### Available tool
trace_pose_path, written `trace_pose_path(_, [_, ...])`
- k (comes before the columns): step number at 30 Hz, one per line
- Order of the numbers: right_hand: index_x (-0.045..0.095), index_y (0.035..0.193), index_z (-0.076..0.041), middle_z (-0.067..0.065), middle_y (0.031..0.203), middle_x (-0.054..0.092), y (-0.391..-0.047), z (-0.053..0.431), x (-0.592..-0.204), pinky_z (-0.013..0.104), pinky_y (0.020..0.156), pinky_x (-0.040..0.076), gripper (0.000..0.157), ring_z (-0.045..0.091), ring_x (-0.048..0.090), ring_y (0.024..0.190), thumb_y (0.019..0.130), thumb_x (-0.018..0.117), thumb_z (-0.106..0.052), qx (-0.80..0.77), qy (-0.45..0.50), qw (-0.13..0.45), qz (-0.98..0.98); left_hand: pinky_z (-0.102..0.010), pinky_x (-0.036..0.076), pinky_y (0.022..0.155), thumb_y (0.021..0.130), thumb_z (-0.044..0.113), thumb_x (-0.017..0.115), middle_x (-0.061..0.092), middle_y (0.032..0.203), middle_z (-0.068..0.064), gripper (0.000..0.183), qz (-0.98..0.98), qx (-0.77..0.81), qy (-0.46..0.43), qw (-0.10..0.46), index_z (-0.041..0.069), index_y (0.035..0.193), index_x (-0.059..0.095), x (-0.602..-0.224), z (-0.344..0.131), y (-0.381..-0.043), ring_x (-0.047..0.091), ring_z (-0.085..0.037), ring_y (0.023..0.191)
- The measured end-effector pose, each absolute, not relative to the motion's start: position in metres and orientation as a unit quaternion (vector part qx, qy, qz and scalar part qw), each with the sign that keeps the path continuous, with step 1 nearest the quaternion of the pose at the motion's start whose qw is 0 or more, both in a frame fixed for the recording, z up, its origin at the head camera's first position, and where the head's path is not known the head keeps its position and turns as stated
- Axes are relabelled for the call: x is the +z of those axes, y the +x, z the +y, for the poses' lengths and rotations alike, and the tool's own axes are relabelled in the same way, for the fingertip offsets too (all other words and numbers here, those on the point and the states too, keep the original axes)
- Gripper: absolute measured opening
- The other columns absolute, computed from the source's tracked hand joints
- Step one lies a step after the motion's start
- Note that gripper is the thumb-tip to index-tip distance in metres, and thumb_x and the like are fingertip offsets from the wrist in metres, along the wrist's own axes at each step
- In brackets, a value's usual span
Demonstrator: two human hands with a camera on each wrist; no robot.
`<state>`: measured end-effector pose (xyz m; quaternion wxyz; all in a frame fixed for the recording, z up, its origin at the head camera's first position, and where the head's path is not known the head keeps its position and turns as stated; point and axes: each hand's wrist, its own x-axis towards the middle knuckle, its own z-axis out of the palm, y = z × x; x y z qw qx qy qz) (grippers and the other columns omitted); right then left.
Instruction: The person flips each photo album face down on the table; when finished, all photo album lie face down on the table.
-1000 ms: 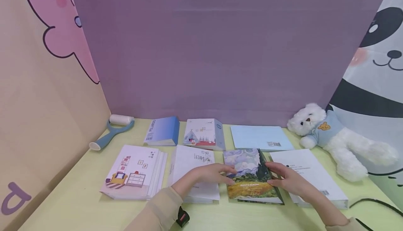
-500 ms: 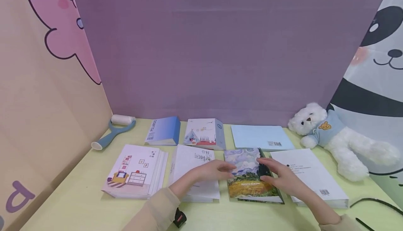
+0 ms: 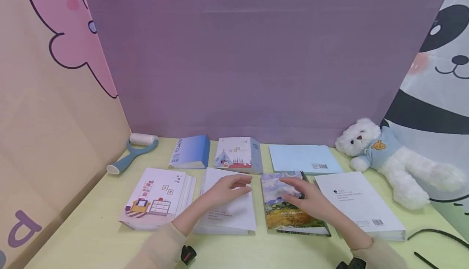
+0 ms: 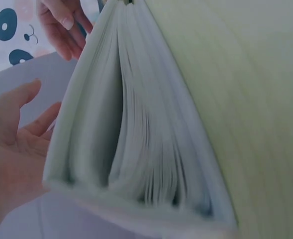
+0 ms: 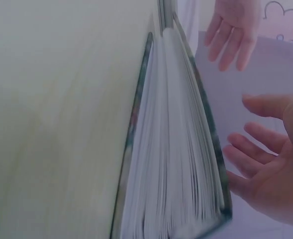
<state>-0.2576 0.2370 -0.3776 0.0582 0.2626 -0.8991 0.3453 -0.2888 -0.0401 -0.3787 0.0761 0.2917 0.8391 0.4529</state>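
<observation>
In the head view my left hand (image 3: pixel 226 191) hovers over a white photo album (image 3: pixel 229 220), fingers loosely bent and holding nothing. My right hand (image 3: pixel 309 197) is above a photo album with a painted landscape cover (image 3: pixel 293 220), thumb and fingers apart and nothing between them. Both albums lie flat. The left wrist view shows the page edges of the white album (image 4: pixel 141 149) beside the left hand (image 4: pixel 12 159). From the right wrist, the landscape album (image 5: pixel 176 139) shows its pages, with the right hand (image 5: pixel 270 164) alongside.
A pink-white album (image 3: pixel 157 204) lies left, another white album (image 3: pixel 360 204) right. Behind are a blue album (image 3: pixel 192 151), a tent-picture album (image 3: pixel 234 155) and a light blue album (image 3: pixel 304 159). A lint roller (image 3: pixel 133 153) and teddy bear (image 3: pixel 388 155) flank them.
My left hand has drawn left, from the landscape album's left edge to over the white album. My right hand has shifted left from the landscape album's right edge to above its cover. The albums stay put.
</observation>
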Motion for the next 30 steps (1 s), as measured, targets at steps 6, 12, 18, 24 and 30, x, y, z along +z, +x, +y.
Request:
trace_pose_path(6, [0.051, 0.133, -0.004, 0.017, 0.131, 0.054, -0.266, 0.216, -0.38, 0.051, 0.096, 0.044, 0.045, 0.037, 0.051, 0.119, 0.092, 0.061, -0.017, 0.351, 0.303, 0.041, -0.885, -0.043, 0.043, 0.102, 0.093, 0.031, 0.058, 0.058, 0.13, -0.007, 0.044, 0.846, 0.459, 0.27, 0.04, 0.007, 0.13, 0.055, -0.374, -0.069, -0.288, 0.056, -0.024, 0.118])
trace_pose_path(12, [0.048, 0.135, -0.004, 0.017, 0.135, 0.051, -0.27, 0.198, -0.379, 0.049, 0.098, 0.043, 0.047, 0.036, 0.051, 0.122, 0.092, 0.06, -0.02, 0.355, 0.327, 0.01, -0.876, -0.043, 0.043, 0.102, 0.092, 0.028, 0.06, 0.058, 0.129, -0.008, 0.041, 0.857, 0.46, 0.232, 0.01, 0.006, 0.127, 0.057, -0.372, -0.092, -0.288, 0.057, -0.027, 0.116])
trace_pose_path(18, [0.048, 0.134, 0.0, 0.017, 0.135, 0.051, -0.275, 0.178, -0.379, 0.048, 0.099, 0.043, 0.049, 0.034, 0.052, 0.121, 0.091, 0.062, -0.016, 0.356, 0.343, 0.001, -0.869, -0.042, 0.046, 0.098, 0.092, 0.027, 0.061, 0.059, 0.129, -0.008, 0.041, 0.873, 0.45, 0.186, 0.0, 0.007, 0.127, 0.057, -0.375, -0.111, -0.287, 0.058, -0.027, 0.115])
trace_pose_path(24, [0.046, 0.136, 0.001, 0.016, 0.137, 0.05, -0.279, 0.159, -0.379, 0.051, 0.099, 0.042, 0.051, 0.034, 0.052, 0.122, 0.091, 0.061, -0.02, 0.356, 0.357, -0.017, -0.864, -0.044, 0.046, 0.097, 0.092, 0.026, 0.06, 0.054, 0.134, -0.011, 0.045, 0.883, 0.444, 0.151, 0.008, 0.007, 0.133, 0.052, -0.38, -0.128, -0.286, 0.054, -0.031, 0.12])
trace_pose_path(30, [0.047, 0.136, -0.003, 0.014, 0.138, 0.05, -0.283, 0.144, -0.384, 0.051, 0.098, 0.044, 0.054, 0.034, 0.051, 0.122, 0.091, 0.062, -0.029, 0.338, 0.353, -0.034, -0.872, -0.044, 0.048, 0.095, 0.092, 0.026, 0.059, 0.055, 0.131, -0.018, 0.047, 0.887, 0.432, 0.157, 0.041, 0.001, 0.132, 0.052, -0.389, -0.14, -0.286, 0.058, -0.033, 0.114])
